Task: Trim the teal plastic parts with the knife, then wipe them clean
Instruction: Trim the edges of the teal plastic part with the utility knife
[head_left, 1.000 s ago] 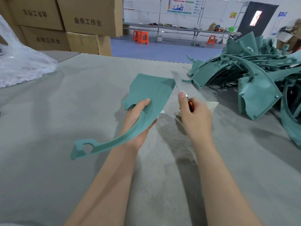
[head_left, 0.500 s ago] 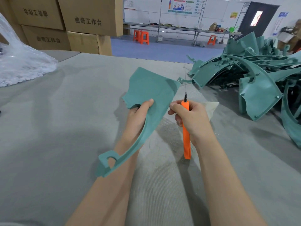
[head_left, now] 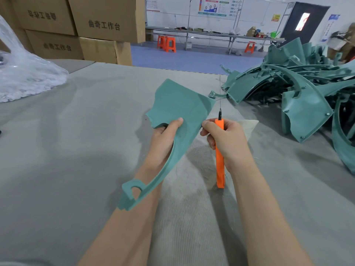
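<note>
- Head view: left hand (head_left: 163, 143) grips the teal part (head_left: 178, 120) above the grey table (head_left: 57, 150), broad end pointing away, looped tail toward the person.
- Right hand (head_left: 226, 143) clasps the orange knife (head_left: 220, 150), blade pointing away, beside the part's right edge.

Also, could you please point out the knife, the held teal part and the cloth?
knife (head_left: 220, 169): head view, orange handle.
held teal part (head_left: 182, 106): head view, broad panel.
cloth (head_left: 248, 126): head view, bare corner.

Flat teal part (head_left: 178, 110) with looped tail tilts beside upright orange knife (head_left: 220, 166); teal pile (head_left: 303, 96) lies right.
</note>
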The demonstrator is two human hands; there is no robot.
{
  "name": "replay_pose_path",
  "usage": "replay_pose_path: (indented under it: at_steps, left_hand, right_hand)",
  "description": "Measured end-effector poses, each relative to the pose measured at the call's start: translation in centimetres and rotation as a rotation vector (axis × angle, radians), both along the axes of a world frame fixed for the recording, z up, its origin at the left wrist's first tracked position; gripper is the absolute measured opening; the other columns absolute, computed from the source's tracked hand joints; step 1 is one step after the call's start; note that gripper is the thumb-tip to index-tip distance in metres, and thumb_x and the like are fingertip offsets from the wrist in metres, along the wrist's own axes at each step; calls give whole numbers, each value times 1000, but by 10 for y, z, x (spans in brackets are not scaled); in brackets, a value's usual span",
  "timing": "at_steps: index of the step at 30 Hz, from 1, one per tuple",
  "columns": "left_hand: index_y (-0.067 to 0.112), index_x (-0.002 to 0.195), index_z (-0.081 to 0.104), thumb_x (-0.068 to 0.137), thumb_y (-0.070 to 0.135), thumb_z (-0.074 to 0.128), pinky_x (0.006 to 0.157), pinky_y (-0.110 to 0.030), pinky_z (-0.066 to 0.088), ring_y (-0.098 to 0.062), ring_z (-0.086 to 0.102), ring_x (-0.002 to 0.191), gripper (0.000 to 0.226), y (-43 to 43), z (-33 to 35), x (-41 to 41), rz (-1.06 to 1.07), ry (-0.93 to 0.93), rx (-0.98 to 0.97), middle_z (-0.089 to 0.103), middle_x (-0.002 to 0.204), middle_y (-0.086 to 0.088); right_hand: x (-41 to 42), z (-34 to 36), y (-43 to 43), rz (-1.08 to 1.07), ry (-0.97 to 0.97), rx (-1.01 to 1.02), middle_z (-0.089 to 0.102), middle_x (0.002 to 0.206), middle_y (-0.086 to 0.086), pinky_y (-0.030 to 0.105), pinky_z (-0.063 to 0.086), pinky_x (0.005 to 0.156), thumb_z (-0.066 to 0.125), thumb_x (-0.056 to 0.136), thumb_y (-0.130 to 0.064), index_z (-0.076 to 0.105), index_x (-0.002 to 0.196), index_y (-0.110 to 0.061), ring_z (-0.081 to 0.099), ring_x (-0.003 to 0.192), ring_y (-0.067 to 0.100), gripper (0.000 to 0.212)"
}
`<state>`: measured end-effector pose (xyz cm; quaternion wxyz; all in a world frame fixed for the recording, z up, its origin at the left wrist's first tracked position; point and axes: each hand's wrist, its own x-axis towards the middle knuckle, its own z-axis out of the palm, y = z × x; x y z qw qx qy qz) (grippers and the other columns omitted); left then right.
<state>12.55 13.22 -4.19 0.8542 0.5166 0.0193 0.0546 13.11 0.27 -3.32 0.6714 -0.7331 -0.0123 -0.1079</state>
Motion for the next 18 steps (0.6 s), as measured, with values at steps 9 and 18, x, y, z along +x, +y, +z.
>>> replay_pose_path:
  at_steps: [9,18]
  left_hand:
    - [18,93,62,94,12,56,63,-22,47,-8,62,69,9,3,2,0,-10,33,-69,65,82,5]
    - [17,87,60,90,11,60,50,-18,49,-8,60,52,7,10,-2,1,-91,87,-273,64,67,4]
  right_hand:
    - [10,-5,-12,-250,19,-88,37,57,10,33,32,56,59,82,-12,46,66,-8,33,57,22,21]
    - [8,-15,-9,-418,-85,-471,38,57,-7,31,24,52,34,95,-62,33,63,-19,37,55,12,54]
